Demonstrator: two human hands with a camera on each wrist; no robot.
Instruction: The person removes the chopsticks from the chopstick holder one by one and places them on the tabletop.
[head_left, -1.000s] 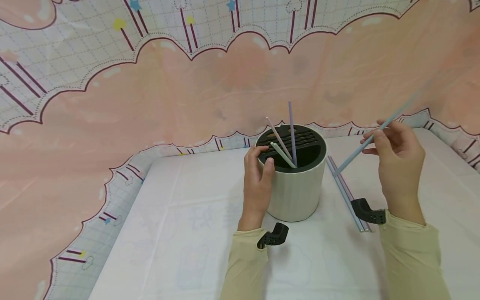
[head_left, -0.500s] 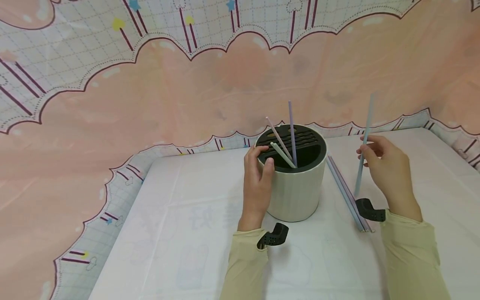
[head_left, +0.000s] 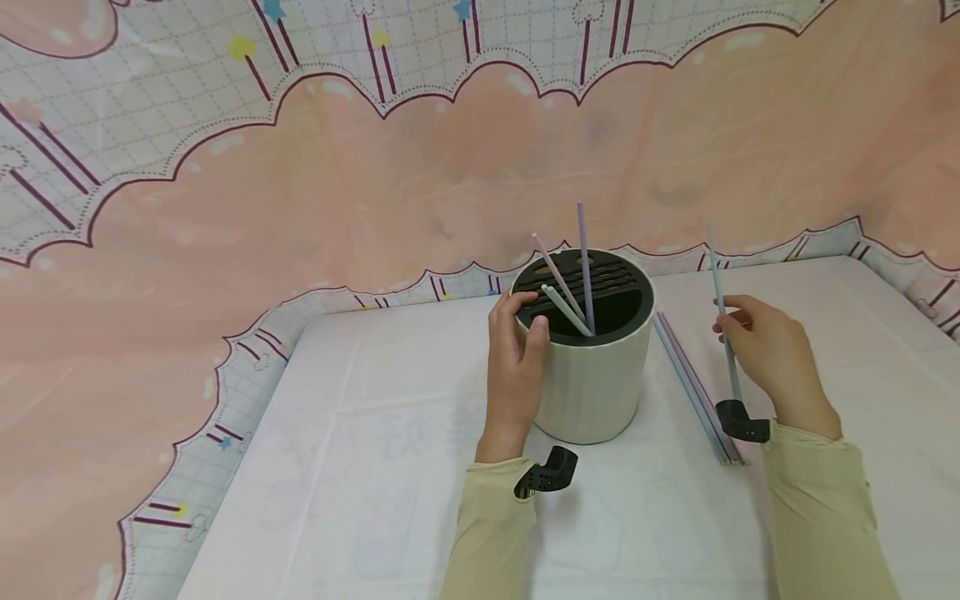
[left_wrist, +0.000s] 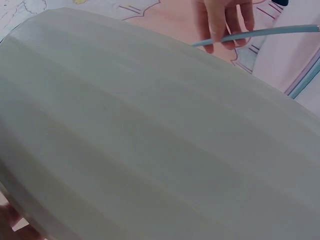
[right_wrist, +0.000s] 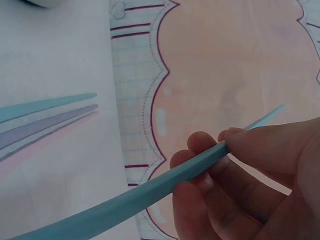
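From the head view, the left hand (head_left: 516, 367) wraps its fingers round the holder (head_left: 590, 375); the right hand (head_left: 772, 354) pinches a blue straw (head_left: 722, 300), nearly upright. The left wrist view shows only the holder's ribbed wall. The right wrist view shows fingers (right_wrist: 210, 185) clamped on the straw, with loose straws (right_wrist: 45, 117) on the surface beyond.

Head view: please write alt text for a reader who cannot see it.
A right hand pinches a blue straw nearly upright beside a white round holder, which the left hand grips. Three straws stand inside; more lie on the table.
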